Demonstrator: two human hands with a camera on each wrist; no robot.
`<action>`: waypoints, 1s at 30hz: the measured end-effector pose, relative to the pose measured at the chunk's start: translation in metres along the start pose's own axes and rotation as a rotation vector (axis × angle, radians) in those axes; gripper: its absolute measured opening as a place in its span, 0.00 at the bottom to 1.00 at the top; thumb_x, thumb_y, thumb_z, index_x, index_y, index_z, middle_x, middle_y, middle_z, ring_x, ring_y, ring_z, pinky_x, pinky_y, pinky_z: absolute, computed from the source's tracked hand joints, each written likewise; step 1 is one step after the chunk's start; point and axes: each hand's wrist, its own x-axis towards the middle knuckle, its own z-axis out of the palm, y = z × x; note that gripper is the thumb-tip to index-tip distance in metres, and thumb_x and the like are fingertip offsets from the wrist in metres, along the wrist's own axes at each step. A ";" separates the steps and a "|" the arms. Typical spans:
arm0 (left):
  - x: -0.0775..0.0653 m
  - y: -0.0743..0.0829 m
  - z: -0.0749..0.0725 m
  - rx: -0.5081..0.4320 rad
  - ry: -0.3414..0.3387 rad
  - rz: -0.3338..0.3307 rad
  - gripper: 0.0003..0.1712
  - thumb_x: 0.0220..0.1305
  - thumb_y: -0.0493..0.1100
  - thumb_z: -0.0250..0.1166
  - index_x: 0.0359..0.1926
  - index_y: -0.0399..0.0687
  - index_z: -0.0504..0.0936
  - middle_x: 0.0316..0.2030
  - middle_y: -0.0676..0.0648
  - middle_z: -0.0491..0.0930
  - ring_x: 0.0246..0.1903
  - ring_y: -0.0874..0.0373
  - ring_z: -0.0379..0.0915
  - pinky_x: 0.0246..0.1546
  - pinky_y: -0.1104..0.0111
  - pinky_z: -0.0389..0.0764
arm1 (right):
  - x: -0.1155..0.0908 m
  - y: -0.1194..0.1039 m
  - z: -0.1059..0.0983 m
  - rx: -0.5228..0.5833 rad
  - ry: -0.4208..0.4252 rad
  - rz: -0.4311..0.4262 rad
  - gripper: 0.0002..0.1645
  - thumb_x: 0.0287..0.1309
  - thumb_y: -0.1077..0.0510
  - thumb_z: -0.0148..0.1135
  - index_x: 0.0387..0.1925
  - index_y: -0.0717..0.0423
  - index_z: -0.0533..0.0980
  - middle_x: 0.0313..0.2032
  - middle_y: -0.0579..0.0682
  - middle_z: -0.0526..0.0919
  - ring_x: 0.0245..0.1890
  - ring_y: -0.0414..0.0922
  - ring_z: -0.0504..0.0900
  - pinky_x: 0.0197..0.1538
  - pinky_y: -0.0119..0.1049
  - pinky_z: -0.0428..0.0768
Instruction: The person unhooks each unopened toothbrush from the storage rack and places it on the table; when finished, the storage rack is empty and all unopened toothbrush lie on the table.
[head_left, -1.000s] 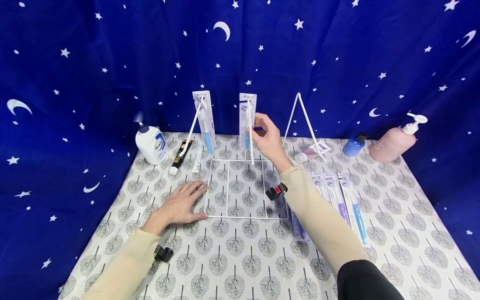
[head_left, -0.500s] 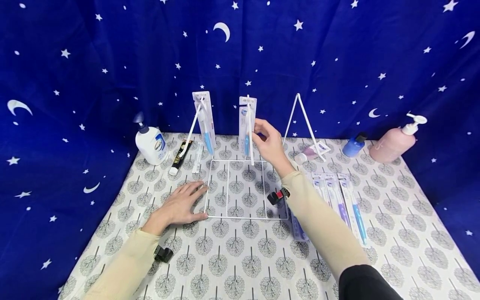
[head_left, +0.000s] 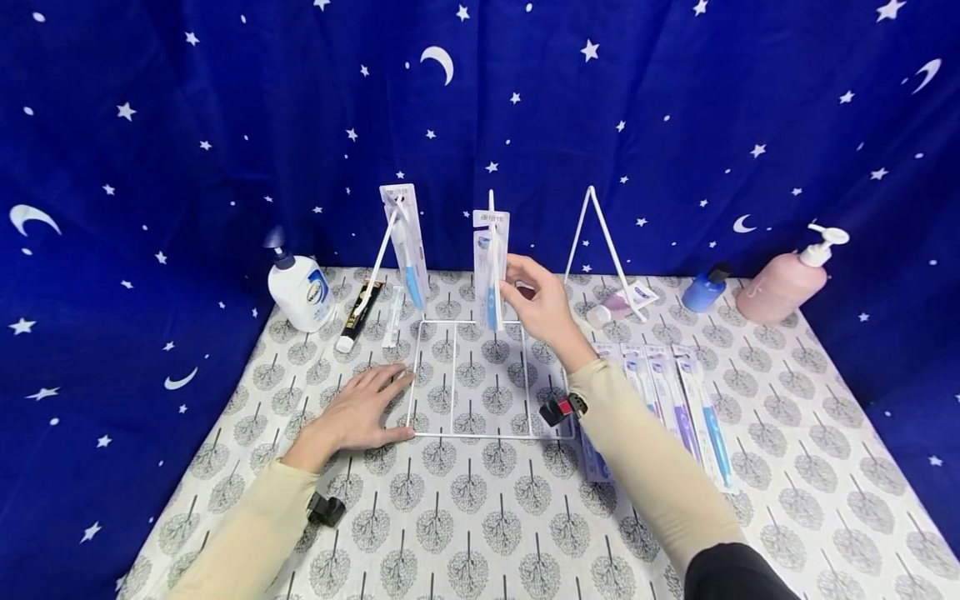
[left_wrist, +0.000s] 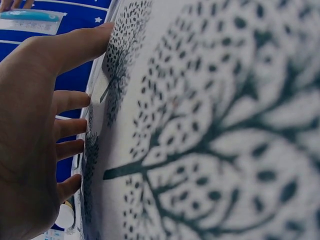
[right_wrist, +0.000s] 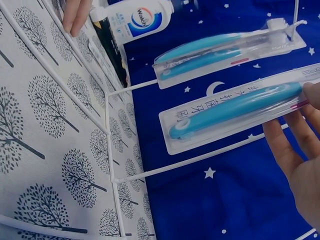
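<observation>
My right hand (head_left: 542, 302) pinches the edge of a packaged blue toothbrush (right_wrist: 235, 110) between thumb and fingers. The package stands upright at the middle prong of a white wire rack (head_left: 491, 436); the prong crosses its front, and the head view leaves unclear whether it runs through the hanging hole. On the left prong hangs another packaged blue toothbrush (head_left: 406, 254). My left hand (head_left: 358, 415) lies with fingers spread on the tablecloth, thumb and fingertips at the rack's left base rail. Nothing is in its grip. The right prong (head_left: 606, 229) bears no package.
Several packaged toothbrushes (head_left: 678, 408) lie right of the rack, partly under my right forearm. Behind stand a white pump bottle (head_left: 300, 292), a blue bottle (head_left: 703, 292) and a leaning pink pump bottle (head_left: 783, 287). A black toothpaste tube (head_left: 360, 315) and a pinkish tube (head_left: 621, 305) lie near the prongs.
My right hand and the packaged toothbrush have moved down and toward me along the middle prong, baring more of its far end. The left hand stays in place.
</observation>
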 end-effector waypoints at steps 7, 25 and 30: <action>0.000 0.001 -0.001 -0.006 -0.019 -0.012 0.52 0.49 0.76 0.52 0.69 0.55 0.53 0.70 0.46 0.48 0.68 0.46 0.45 0.66 0.46 0.50 | -0.012 0.005 -0.001 0.030 -0.016 0.006 0.21 0.51 0.69 0.61 0.49 0.64 0.74 0.34 0.60 0.83 0.36 0.41 0.81 0.46 0.38 0.81; -0.001 0.001 -0.002 -0.002 0.015 0.010 0.51 0.49 0.75 0.54 0.68 0.53 0.56 0.69 0.44 0.50 0.67 0.44 0.47 0.65 0.45 0.52 | -0.043 -0.032 -0.007 0.058 -0.083 -0.016 0.22 0.47 0.75 0.59 0.48 0.71 0.74 0.30 0.64 0.81 0.31 0.47 0.81 0.38 0.43 0.83; 0.000 0.001 -0.001 -0.005 0.007 0.002 0.52 0.49 0.75 0.54 0.69 0.54 0.55 0.70 0.45 0.50 0.68 0.46 0.46 0.65 0.46 0.52 | -0.051 -0.040 -0.009 0.042 -0.098 -0.054 0.21 0.47 0.75 0.61 0.47 0.72 0.74 0.31 0.64 0.82 0.29 0.48 0.81 0.35 0.40 0.84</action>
